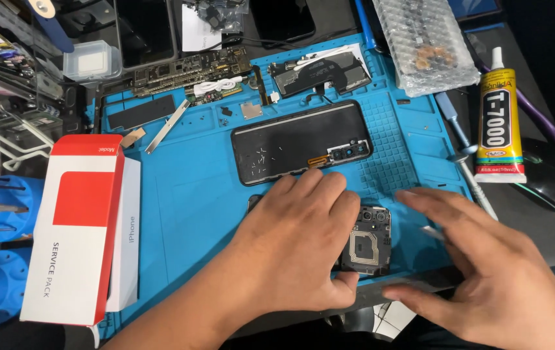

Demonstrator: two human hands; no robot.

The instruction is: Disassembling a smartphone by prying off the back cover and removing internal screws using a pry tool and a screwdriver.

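My left hand (300,243) lies flat over a dark phone part (367,241) on the blue work mat (187,188), thumb pressed against its lower edge. The part shows a camera cluster and a square coil. My right hand (485,266) hovers just right of it, fingers spread, holding nothing that I can see. Beyond my left fingers lies a black phone back cover (297,139), inside up, with several tiny screws scattered on it.
A red-and-white box (76,227) rests on the mat's left edge. Circuit boards (190,71) and a metal strip (167,126) lie at the back. A glue tube (499,120), a screwdriver (465,159) and a bubble-wrap pack (423,42) are on the right.
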